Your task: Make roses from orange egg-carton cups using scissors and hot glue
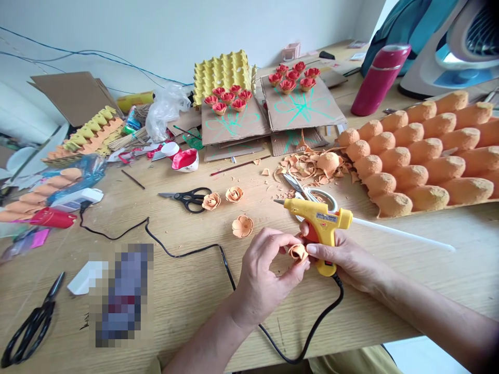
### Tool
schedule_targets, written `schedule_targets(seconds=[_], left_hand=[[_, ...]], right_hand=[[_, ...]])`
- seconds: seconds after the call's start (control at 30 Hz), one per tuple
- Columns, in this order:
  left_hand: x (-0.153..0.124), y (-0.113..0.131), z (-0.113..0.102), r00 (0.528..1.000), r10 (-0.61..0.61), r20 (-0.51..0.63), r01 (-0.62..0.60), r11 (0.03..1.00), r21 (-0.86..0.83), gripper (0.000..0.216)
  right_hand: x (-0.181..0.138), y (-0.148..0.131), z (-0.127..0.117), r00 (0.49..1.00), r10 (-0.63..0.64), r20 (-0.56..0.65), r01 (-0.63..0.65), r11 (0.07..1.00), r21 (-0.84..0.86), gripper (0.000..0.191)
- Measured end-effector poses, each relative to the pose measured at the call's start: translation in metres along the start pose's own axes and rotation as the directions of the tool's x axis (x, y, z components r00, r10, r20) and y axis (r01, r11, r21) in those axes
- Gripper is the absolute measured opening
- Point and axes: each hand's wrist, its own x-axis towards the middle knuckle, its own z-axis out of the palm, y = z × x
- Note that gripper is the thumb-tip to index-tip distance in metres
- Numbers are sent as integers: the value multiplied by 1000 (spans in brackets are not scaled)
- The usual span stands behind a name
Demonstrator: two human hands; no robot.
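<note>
Between the fingers of my left hand (268, 265) is a small orange egg-carton flower (298, 252), rolled into a bud. My right hand (351, 259) is wrapped round the handle of a yellow hot glue gun (323, 218), its nozzle toward the left. The right thumb touches the flower's side. From the gun's back sticks a white glue stick (405, 235), and a black cord (312, 345) runs from its base. Beyond my left hand lie an open orange flower cup (243, 226) and two rolled orange flowers (234, 194), (211, 201).
Black-handled scissors (189, 197), white-handled scissors (306, 189) and orange scraps (327, 163) lie past my hands. An orange egg tray (429, 156) stands at right, near a pink bottle (380, 80). Cardboard sheets (307, 109) bear red flowers. More black scissors (33, 324) lie at left.
</note>
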Motion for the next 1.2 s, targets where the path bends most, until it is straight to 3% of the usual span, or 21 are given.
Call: schedule_targets(seconds=[0.57, 1.2], left_hand=[[0, -2, -1, 997, -17, 69, 19, 999, -30, 22], [-1, -1, -1, 996, -33, 83, 37, 998, -41, 18]], right_hand=[[1, 3, -3, 999, 3, 53, -6, 999, 50, 33], [0, 5, -2, 999, 3, 34, -4, 999, 37, 38]])
